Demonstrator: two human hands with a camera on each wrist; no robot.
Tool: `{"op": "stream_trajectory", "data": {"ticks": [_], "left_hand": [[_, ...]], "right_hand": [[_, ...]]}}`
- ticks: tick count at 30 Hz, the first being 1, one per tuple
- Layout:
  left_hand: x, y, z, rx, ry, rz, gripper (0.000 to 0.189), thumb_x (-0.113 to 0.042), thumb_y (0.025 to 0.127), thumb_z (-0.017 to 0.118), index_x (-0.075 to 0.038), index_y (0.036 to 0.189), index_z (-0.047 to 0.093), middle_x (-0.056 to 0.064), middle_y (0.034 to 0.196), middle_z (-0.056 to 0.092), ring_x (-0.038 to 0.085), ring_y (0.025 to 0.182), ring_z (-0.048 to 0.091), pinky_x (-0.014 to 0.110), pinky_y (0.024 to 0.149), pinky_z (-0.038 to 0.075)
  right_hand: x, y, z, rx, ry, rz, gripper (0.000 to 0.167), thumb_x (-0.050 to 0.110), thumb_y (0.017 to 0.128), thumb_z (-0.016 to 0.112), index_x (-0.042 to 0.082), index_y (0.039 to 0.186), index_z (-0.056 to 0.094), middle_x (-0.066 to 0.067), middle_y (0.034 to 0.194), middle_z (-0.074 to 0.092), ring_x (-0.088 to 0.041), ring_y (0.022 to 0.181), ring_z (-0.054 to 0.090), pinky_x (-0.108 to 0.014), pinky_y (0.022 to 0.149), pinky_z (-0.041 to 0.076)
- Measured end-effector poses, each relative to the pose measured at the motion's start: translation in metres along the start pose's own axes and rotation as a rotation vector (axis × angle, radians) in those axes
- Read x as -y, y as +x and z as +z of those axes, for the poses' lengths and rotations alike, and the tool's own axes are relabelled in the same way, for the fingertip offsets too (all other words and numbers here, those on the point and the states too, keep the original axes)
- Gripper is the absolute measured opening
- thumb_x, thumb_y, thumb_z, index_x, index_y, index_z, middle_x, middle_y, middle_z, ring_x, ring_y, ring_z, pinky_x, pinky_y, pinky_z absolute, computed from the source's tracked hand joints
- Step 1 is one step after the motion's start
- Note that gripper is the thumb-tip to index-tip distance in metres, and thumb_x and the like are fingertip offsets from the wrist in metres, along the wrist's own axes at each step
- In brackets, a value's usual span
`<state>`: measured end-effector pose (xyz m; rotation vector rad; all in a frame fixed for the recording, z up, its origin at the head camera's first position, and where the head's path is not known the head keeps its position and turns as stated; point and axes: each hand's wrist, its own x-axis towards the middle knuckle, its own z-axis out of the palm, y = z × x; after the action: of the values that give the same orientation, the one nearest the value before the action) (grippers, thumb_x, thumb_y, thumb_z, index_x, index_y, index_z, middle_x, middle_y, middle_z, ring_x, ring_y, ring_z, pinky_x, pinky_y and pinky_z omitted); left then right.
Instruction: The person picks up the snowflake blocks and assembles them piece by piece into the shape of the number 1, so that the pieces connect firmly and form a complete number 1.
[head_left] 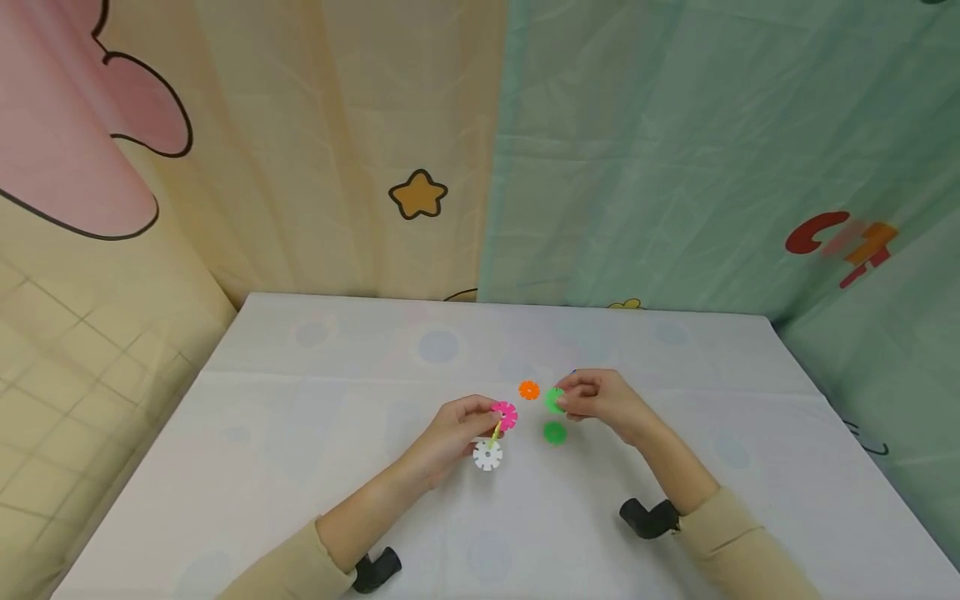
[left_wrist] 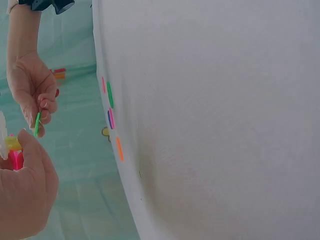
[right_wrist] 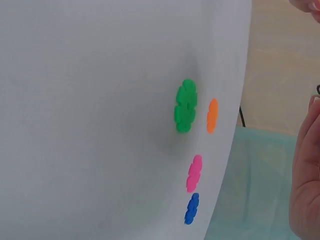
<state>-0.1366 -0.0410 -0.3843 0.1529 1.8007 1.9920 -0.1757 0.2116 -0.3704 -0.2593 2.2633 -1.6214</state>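
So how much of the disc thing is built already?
Done: the pink disc, yellow disc and white disc look joined in the left hand. In hand: the right hand holds a green disc, apart from them. Maybe left, loose on the table: an orange disc, another green disc, another pink disc and a blue disc.

Both hands (head_left: 459,427) (head_left: 604,399) aloft — each mid-pinch

wht tbl (head_left: 300,425), yel curtain (head_left: 300,183) w/ star (head_left: 417,195), grn curtain (head_left: 645,150)
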Motion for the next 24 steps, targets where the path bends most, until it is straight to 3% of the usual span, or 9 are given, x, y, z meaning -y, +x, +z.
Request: {"op": "stream_trajectory", "data": {"ticks": [6,13,17,24], "left_hand": [[-0.001,0.000,0.003,0.004,0.003,-0.002,0.029,-0.016,0.094,0.055,0.005,0.113,0.056,0.005,0.088,0.064,0.013,0.076,0.058,0.021,0.064,0.047],[-0.003,0.000,0.005,0.022,-0.026,0.006,0.028,-0.013,0.094,0.054,0.007,0.113,0.055,0.002,0.084,0.063,0.011,0.071,0.057,0.021,0.063,0.047],[-0.003,0.000,0.005,0.025,-0.030,0.005,0.028,-0.014,0.094,0.053,0.007,0.113,0.055,0.008,0.089,0.065,0.013,0.075,0.060,0.021,0.065,0.049],[-0.002,0.000,0.004,0.031,-0.032,0.007,0.028,-0.013,0.095,0.052,0.007,0.114,0.054,0.016,0.098,0.066,0.016,0.081,0.063,0.022,0.068,0.050]], "right_hand": [[0.013,0.004,0.013,0.005,0.029,-0.018,0.030,0.008,0.088,0.064,-0.011,0.110,0.055,-0.005,0.072,0.062,-0.016,0.068,0.060,-0.033,0.074,0.054],[0.022,0.008,0.024,0.028,0.029,-0.059,0.026,0.005,0.088,0.063,-0.009,0.108,0.056,-0.012,0.075,0.063,-0.019,0.067,0.059,-0.038,0.074,0.053],[0.026,0.010,0.029,0.047,0.035,-0.090,0.024,0.004,0.089,0.061,-0.010,0.108,0.057,-0.013,0.075,0.062,-0.017,0.067,0.058,-0.042,0.075,0.053],[0.027,0.013,0.036,0.075,0.061,-0.118,0.023,0.001,0.090,0.058,-0.010,0.110,0.056,-0.004,0.073,0.060,-0.020,0.068,0.058,-0.036,0.073,0.054]]}}
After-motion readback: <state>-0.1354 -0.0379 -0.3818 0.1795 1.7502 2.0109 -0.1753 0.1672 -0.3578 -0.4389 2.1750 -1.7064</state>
